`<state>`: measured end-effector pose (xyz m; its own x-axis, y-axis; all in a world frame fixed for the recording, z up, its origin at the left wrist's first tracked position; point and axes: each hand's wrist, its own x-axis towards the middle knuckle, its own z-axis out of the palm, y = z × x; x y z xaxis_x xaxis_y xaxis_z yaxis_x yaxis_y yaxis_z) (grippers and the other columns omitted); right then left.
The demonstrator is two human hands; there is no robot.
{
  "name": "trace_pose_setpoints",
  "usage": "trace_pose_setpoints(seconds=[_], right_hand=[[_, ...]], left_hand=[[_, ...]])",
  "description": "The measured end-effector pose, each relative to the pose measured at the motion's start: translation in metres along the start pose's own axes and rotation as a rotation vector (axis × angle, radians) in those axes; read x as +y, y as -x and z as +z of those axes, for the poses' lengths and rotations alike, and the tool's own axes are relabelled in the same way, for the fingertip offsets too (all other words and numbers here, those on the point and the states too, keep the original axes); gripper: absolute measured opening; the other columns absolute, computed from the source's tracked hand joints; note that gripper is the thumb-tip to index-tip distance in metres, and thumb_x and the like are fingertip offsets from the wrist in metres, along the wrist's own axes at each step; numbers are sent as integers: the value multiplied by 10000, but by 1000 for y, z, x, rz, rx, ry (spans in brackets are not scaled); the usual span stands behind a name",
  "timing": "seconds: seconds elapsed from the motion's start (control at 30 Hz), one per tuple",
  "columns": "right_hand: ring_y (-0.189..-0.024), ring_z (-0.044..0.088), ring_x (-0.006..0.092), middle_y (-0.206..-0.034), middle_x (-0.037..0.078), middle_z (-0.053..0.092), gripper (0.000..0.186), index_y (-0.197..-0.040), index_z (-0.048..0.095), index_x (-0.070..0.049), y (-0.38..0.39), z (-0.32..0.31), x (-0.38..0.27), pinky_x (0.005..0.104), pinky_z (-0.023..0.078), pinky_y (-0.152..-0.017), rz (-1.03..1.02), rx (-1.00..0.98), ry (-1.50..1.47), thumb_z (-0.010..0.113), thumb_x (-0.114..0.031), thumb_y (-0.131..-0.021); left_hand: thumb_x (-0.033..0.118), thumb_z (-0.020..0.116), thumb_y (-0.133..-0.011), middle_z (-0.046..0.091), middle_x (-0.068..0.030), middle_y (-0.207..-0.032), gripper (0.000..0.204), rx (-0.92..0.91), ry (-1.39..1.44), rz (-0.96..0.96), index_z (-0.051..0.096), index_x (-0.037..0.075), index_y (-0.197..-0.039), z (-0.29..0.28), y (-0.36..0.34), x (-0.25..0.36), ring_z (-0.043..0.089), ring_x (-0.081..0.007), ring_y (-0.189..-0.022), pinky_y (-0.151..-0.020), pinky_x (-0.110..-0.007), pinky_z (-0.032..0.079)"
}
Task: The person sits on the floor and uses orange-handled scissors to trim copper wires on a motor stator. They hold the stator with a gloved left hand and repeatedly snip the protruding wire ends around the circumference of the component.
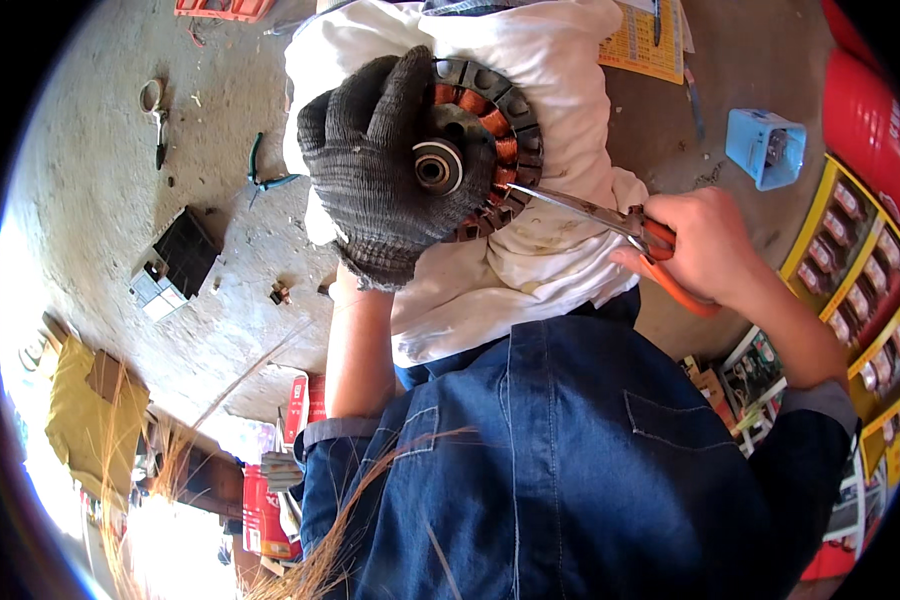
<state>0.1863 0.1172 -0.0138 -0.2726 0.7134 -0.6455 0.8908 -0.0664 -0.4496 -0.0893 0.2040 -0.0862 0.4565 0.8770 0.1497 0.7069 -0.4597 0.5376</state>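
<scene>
A grey concrete floor (240,95) spreads beneath everything, with a red drum (875,125) at the right edge. The person wears a dark blue denim jacket (630,490), its cuffs turned back. A stained white cloth (450,310) covers the lap, rumpled along its right side. On this cloth sits the stator (505,150), a dark toothed ring wound with copper coils, its left part hidden by the gloved left hand (380,165). That hand, in a dark grey knitted glove, clasps the stator from the left, the fingers bent over it and the thumb set apart beside the hub (435,170), where a pale ring surrounds a round bore. The bare right hand (705,240) has its fingers wrapped around the handles of an orange-handled tool (595,213). Its long metal end points left, the tip at the coils on the stator's right side; whether it touches the wire cannot be told. On the floor, a light blue plastic container (745,143) lies to the right; to the left are a pair of scissors (160,127) and smaller teal-handled pliers (273,183).
</scene>
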Motion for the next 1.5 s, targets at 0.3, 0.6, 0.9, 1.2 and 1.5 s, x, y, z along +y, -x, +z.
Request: trace_pose_setpoints(seconds=[0.3, 0.6, 0.9, 1.2, 1.5], right_hand=[[-598, 586, 373, -610, 120, 569, 413, -703, 588, -54, -63, 44, 72, 432, 464, -538, -454, 92, -86, 821, -394, -735], [-642, 620, 348, -678, 110, 617, 410, -818, 632, -43, -23, 30, 54, 409, 481, -564, -264, 130, -157, 858, -365, -702], [-606, 564, 371, -667, 119, 573, 449, -775, 545, -29, 18, 10, 13, 426, 420, -551, -52, 58, -240, 870, -332, -709], [-587, 535, 377, -623, 144, 536, 470, -741, 531, -24, 18, -3, -9, 429, 414, -549, 48, -15, -165, 866, -352, -719], [-589, 543, 373, -630, 144, 550, 480, -739, 542, -28, 18, -17, -21, 420, 419, -548, 123, -75, -88, 853, -394, -731]], left_hand=[[321, 753, -702, 636, -147, -1265, 689, 24, 246, 35, 613, 22, -1307, 12, 7, -30, 587, -302, -1095, -1004, -417, 391], [386, 748, -704, 633, -176, -1162, 686, 143, 124, 95, 601, 32, -1273, 17, 3, -14, 580, -356, -1016, -906, -477, 420], [358, 736, -702, 624, -187, -1162, 680, 92, 20, 35, 593, 20, -1275, 20, 12, -4, 578, -367, -994, -885, -486, 421], [365, 734, -701, 613, -185, -1175, 684, 171, 53, 56, 595, 29, -1280, 23, 14, -3, 577, -369, -998, -886, -488, 419], [445, 733, -689, 600, -188, -1196, 751, 159, 68, 29, 579, 47, -1308, 23, 16, -5, 573, -372, -997, -894, -491, 417]])
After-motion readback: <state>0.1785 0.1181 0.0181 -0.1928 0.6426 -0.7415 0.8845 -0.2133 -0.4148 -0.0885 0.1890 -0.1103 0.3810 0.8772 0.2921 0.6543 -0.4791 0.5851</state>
